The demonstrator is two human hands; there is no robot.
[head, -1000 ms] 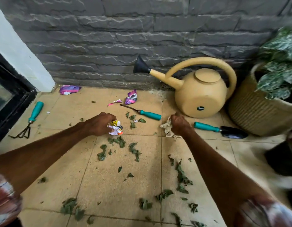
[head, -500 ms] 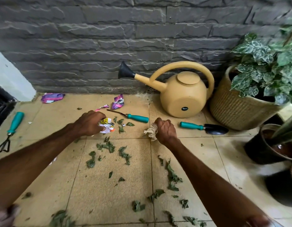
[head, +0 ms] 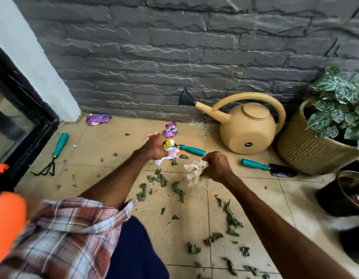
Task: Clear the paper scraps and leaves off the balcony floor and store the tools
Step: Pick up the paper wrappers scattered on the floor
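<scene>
Grips printed scraps [head: 170,151] in the left hand [head: 154,148] and a pale paper wad [head: 194,173] in the right hand [head: 216,166]. Probably needs next the purple scrap [head: 170,129], lying just beyond the left hand, towards the wall [head: 174,57], farther from the right.

rough stone wall [head: 174,57], matt plastic watering can [head: 249,133], crumpled paper scraps [head: 170,150]
</scene>
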